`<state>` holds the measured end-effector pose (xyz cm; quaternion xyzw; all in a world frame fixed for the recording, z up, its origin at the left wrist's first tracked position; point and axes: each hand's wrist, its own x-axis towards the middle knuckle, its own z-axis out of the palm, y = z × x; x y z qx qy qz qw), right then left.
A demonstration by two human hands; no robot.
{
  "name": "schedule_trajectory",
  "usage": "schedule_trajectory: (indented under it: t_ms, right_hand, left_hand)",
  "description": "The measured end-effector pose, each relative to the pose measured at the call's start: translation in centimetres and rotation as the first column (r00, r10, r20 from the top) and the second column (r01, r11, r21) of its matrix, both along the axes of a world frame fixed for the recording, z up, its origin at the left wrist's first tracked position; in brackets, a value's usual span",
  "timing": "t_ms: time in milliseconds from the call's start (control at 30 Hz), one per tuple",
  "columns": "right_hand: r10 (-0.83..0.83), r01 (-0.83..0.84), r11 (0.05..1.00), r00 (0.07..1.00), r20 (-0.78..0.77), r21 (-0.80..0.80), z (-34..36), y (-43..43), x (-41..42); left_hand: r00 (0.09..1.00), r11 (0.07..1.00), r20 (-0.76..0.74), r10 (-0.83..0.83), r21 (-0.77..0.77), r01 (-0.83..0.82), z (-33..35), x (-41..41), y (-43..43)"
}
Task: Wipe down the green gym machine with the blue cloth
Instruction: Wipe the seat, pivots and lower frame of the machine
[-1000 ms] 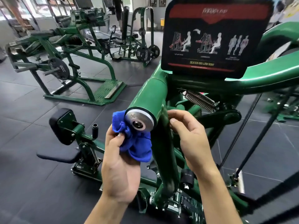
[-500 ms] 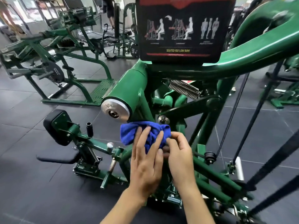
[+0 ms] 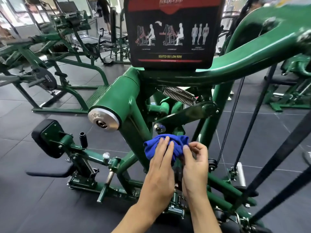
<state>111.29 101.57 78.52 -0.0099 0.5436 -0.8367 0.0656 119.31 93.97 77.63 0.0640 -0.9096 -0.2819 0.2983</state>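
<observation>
Blue cloth sits bunched under our fingers, pressed against the slanted green post of the machine just below its silver end cap. Our left hand lies flat on the cloth with the fingers stretched long and close together, palm down, pinning the fabric to the metal. Our right hand is just beside it, fingers curled narrow, thumb and forefinger pinching the cloth's right edge.

What matters for the next stroke, we judge, is the lie of the post: its long axis runs from upper left, at the cap, down to the right toward the base bolts. The cloth sits about midway along it, so we would wipe along that slant, not across. The left hand is the nearer one to the post and carries the pressure; the right only gathers fabric.

Farther out, the spring and the black instruction placard stand above, untouched by the cloth.
</observation>
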Motion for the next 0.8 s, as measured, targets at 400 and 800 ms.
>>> schedule_trajectory:
  t_ms: [400, 800]
  right_hand:
    - [-0.467, 0.473, 0.880, 0.839, -0.281, -0.048, 3.2, -0.4, -3.9]
    - [-0.489, 0.521, 0.852, 0.828, -0.275, 0.051, 5.0, -1.0, -5.0]
  left_hand:
    - [0.959, 0.965, -0.114, -0.260, 0.000, 0.262, 7.1, -10.0, -1.3]
    - [0.971, 0.981, -0.199, -0.132, -0.168, 0.099, 7.5, -11.0, -1.6]
